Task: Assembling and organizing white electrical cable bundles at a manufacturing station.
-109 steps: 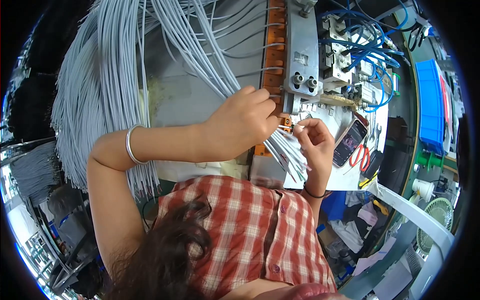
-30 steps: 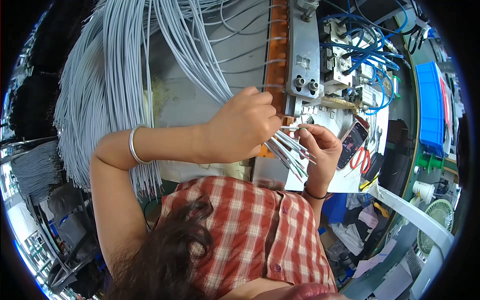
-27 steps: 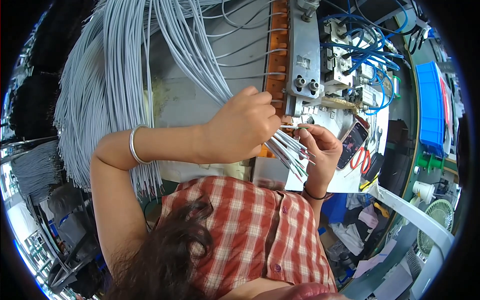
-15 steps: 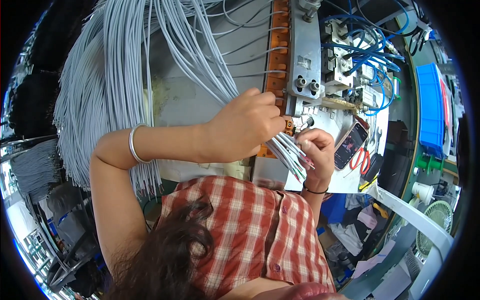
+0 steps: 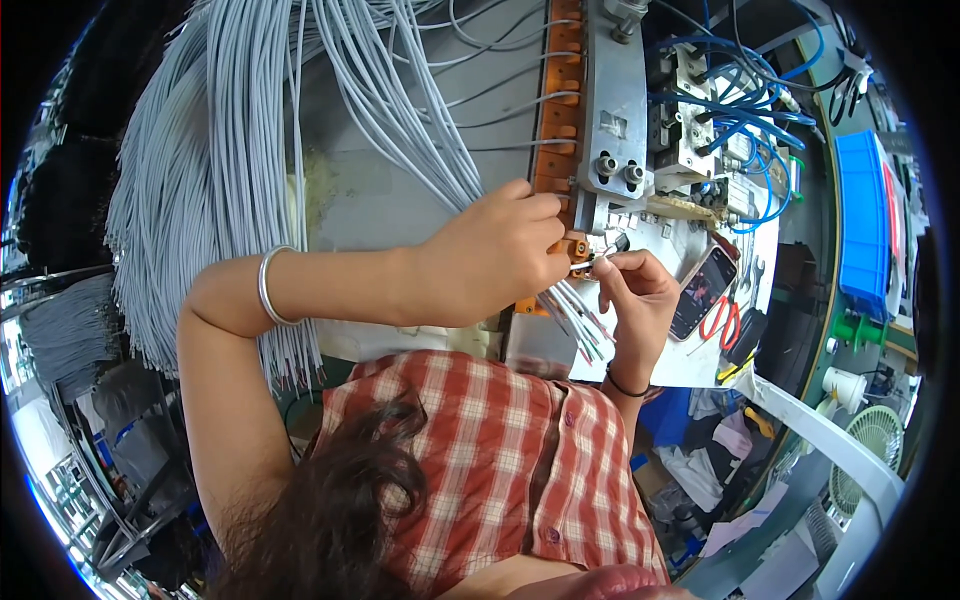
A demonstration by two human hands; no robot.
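My left hand [image 5: 500,250] is closed around a bundle of thin grey cables [image 5: 430,140] that runs down from the far side. Below its fist the cut cable ends [image 5: 578,325] fan out, some with reddish and dark tips. My right hand [image 5: 645,295] pinches one pale cable end between thumb and forefinger, close beside the left fingers. Just beyond the fingertips sits an orange block [image 5: 577,249] at the near end of an orange strip [image 5: 560,120]. What exactly the cable tip touches is hidden by the fingers.
A thick curtain of grey cables [image 5: 240,150] hangs at the left. Behind the hands stands a metal clamp block [image 5: 612,130], with blue air tubes [image 5: 740,125] to its right. A phone [image 5: 705,290], red-handled scissors [image 5: 722,325] and a blue bin [image 5: 862,220] lie rightward.
My right hand has moved up from the loose cable ends to the orange block, with one cable end in its pinch. My left hand stays closed on the bundle, nearly still.
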